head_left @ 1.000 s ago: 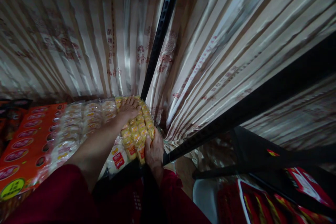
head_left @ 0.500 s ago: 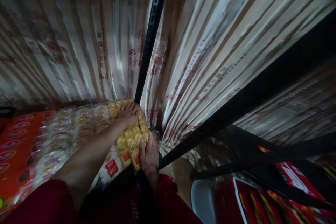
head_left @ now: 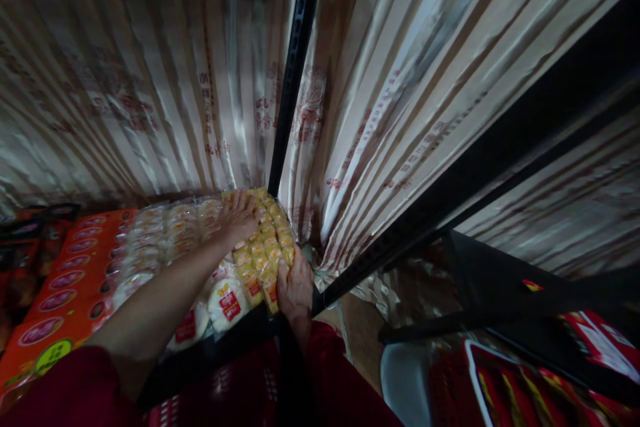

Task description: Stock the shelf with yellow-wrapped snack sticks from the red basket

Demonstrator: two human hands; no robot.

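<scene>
My left hand (head_left: 239, 217) lies flat with fingers spread on the back left part of a block of small yellow wrapped packets (head_left: 257, 255). My right hand (head_left: 296, 285) rests along the right side of that block, fingers stretched out and touching the packets near the shelf's front corner. Just left of the yellow block, white round packets with red labels (head_left: 227, 303) stand at the front. Behind them, rows of clear-wrapped packets (head_left: 173, 230) run to the back, partly covered by my left forearm.
Orange packages (head_left: 55, 293) lie at the far left. A black perforated post (head_left: 295, 60) rises at the back corner, and a thick black bar (head_left: 425, 213) slants across the right. Pale printed sheeting (head_left: 240, 80) hangs behind. Red packs (head_left: 515, 393) lie low at right.
The view has turned a little, so the shelf appears farther right. My left hand has shifted left over the yellow packets; my right hand stays at their side.
</scene>
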